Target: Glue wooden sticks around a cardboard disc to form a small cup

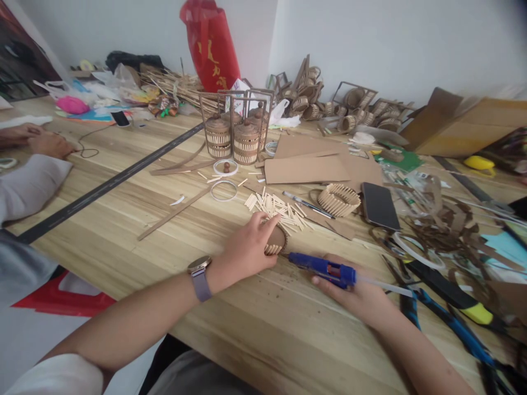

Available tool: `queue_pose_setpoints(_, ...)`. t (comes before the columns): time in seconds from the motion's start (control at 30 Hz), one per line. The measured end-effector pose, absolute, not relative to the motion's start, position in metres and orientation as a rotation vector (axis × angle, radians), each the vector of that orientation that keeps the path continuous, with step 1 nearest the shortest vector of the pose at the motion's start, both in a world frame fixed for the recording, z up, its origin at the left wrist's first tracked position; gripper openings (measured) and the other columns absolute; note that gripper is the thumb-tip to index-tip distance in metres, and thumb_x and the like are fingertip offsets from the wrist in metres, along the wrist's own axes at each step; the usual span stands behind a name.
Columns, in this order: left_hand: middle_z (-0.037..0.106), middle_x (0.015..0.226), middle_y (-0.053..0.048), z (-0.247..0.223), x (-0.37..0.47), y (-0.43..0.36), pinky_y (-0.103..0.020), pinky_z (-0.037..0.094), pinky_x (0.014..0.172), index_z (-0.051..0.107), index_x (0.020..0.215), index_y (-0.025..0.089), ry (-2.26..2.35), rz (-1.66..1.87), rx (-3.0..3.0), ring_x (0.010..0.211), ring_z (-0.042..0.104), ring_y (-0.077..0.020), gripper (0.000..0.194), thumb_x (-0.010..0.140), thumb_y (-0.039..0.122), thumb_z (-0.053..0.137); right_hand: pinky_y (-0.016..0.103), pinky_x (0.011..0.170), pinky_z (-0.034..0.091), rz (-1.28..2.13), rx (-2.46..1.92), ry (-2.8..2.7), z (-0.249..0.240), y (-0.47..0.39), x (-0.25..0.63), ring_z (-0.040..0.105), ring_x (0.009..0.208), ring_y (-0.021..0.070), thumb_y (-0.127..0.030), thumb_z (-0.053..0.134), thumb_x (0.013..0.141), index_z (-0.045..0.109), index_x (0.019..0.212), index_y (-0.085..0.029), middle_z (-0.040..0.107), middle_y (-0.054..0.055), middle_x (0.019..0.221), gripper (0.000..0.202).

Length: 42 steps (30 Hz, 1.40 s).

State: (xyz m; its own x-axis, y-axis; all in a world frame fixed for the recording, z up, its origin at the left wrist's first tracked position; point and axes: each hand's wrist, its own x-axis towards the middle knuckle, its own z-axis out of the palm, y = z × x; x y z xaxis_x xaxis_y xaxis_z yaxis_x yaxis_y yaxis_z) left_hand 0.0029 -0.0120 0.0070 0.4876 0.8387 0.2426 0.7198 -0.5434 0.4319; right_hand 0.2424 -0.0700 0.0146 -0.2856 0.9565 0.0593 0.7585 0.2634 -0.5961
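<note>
Steadying the small round cardboard piece (pixel 276 238) on the wooden table (pixel 230 312), your left hand (pixel 253 241) had its fingers curved around the piece's side, a watch (pixel 200 277) on that wrist. The piece lay in front of you, just on your side of a loose heap of short wooden sticks (pixel 274 211), and it had a row of similar sticks standing along its edge. Your right hand (pixel 354 291) was wrapped around a blue glue gun (pixel 323 269), whose nozzle pointed left at the piece's near edge; you could not have told from this view whether the tip touched it. How your fingers met the trigger was unclear too.

Beyond the heap, to the right, lay pens (pixel 310 206), a larger slatted ring (pixel 340 200) and a dark phone (pixel 379 206). Farther back you had flat cardboard sheets (pixel 307 169) and, left of them, lidded slatted baskets (pixel 246 142) in brown frames. Two white rings (pixel 224 190) lay in front of those baskets, the farther one around brown beads (pixel 226 168). A red bag (pixel 212 49) stood behind them. On your right, blue-handled pliers (pixel 453 323) lay near a black-and-yellow tool (pixel 453 291) and a tangle of brown strips (pixel 436 219). At the far left, another person's hands (pixel 45 140) were close together over the table; what they held was too blurred to tell.
</note>
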Motion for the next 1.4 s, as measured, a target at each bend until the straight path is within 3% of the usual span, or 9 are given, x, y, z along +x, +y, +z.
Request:
queue_pose_setpoints(0.9, 0.039, 0.132, -0.01, 0.0065, 0.0029, -0.0114, -0.04, 0.052, 0.085, 0.028, 0.14, 0.025, 1.327, 0.612, 2.451, 0.11, 0.053, -0.0284, 0.081, 0.069, 0.027, 0.067, 0.027, 0.062, 0.052, 0.563, -1.517, -2.133, 0.0107, -0.0706, 0.2397, 0.065, 0.066, 0.0181, -0.043, 0.058, 0.082, 0.059, 0.077, -0.021, 0.065, 0.002, 0.072, 0.022)
queue_pose_setpoints(1.4, 0.04, 0.13, -0.01, 0.0067, 0.002, -0.0118, -0.042, 0.05, 0.087, 0.028, 0.14, 0.026, 1.308, 0.623, 2.447, 0.11, 0.052, -0.0289, 0.081, 0.069, 0.026, 0.067, 0.032, 0.067, 0.054, 0.527, -1.556, -2.108, 0.0129, -0.0712, 0.239, 0.066, 0.073, 0.0215, -0.045, 0.059, 0.079, 0.063, 0.079, -0.021, 0.069, 0.005, 0.078, 0.024)
